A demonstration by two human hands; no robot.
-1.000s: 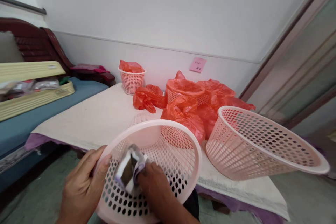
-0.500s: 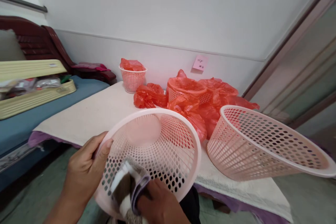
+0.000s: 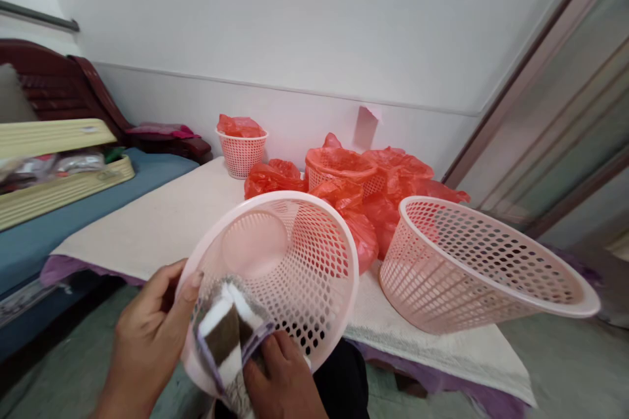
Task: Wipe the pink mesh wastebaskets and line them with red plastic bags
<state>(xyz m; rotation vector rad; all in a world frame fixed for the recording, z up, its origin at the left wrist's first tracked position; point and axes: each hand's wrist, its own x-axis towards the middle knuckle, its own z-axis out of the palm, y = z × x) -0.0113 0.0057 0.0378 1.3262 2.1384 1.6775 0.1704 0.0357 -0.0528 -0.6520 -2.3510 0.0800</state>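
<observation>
The left hand (image 3: pixel 147 340) grips the rim of a pink perforated basket (image 3: pixel 289 255) while the right hand (image 3: pixel 282 380) pinches a folded cloth (image 3: pixel 226 337) against its inside wall.

Left hand (image 3: pixel 147 334), lower left of the frame, grips with thumb raised; right hand (image 3: pixel 282 380), bottom centre, pinches with bent fingers.

A white wall (image 3: pixel 295 13) is rising behind the cloth-covered table (image 3: pixel 162 222), and a pink note (image 3: pixel 366 126) is hanging on its greyish lower band. Left of the table, a dark red wooden bench (image 3: pixel 54 88) is standing behind a blue mattress (image 3: pixel 59 209). Right of the table, a glass door (image 3: pixel 565 144) is catching daylight above the grey-green floor (image 3: pixel 565 366).
</observation>
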